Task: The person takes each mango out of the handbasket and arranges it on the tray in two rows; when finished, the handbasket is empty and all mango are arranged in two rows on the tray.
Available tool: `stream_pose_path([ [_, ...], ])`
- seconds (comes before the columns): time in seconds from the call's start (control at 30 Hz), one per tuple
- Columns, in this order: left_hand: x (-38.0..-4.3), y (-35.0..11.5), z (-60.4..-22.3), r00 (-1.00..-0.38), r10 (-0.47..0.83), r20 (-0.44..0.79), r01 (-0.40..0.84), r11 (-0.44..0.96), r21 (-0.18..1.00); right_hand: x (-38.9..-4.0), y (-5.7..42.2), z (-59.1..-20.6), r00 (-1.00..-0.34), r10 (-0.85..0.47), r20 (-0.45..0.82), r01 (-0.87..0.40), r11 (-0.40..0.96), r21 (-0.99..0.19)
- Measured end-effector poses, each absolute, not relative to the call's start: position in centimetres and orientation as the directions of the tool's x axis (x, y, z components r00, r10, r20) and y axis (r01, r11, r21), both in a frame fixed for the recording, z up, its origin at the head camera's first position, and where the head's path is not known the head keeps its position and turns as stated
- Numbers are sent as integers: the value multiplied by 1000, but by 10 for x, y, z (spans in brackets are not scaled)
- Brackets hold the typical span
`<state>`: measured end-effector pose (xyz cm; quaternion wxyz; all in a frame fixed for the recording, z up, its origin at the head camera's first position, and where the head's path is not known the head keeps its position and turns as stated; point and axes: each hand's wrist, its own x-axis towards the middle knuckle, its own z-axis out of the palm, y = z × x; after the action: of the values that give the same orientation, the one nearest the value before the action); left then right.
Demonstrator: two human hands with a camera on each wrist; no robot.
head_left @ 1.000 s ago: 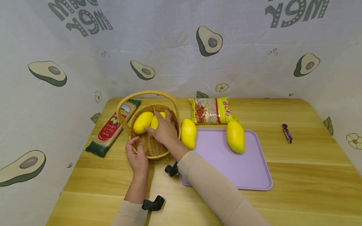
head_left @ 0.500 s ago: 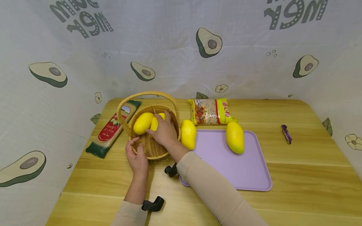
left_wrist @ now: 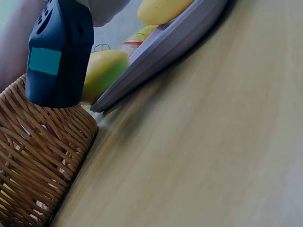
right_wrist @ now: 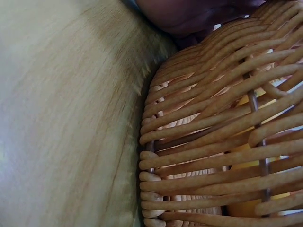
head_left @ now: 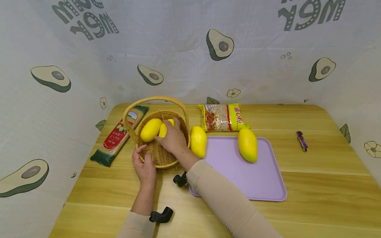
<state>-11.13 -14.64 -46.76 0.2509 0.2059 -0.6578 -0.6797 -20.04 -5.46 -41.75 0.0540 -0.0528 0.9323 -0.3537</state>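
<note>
My right hand (head_left: pixel 173 138) reaches into a round wicker basket (head_left: pixel 162 160) and grips a yellow mango (head_left: pixel 163 130), its fingers over the far side and its thumb at the near side. Just left of it in the basket lies another mango (head_left: pixel 150 130). My left hand (head_left: pixel 145 165) holds the basket's near left rim, thumb at the inner side and fingers outside. In the right wrist view the basket's woven wall (right_wrist: pixel 213 127) hides most of the yellow fruit inside. The left wrist view shows the outer wall (left_wrist: pixel 42 156) standing on the table.
A mango (head_left: pixel 198 141) lies between the basket and a purple tray (head_left: pixel 235 178); another mango (head_left: pixel 247 144) lies on the tray's far part. Behind is a yellow-ended food packet (head_left: pixel 221 116). Left of the basket lies a spaghetti packet (head_left: pixel 117 137); far right, a purple-wrapped candy (head_left: pixel 302 141).
My right hand's thumb has shifted slightly right, away from the left mango and onto the gripped one. The left hand and the basket stay in place.
</note>
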Motion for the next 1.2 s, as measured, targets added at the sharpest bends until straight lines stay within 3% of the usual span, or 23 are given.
stream_pose_path([
  [0.47, -110, -146, -469, -782, -621, 56, 74, -2, 997, -198, -51, -412, -993, -116, 23, -91, 618, -781],
  [1.2, -111, -146, -468, -786, -617, 44, 56, -1, 998, -182, -51, -401, -988, -124, 88, -145, 585, -798],
])
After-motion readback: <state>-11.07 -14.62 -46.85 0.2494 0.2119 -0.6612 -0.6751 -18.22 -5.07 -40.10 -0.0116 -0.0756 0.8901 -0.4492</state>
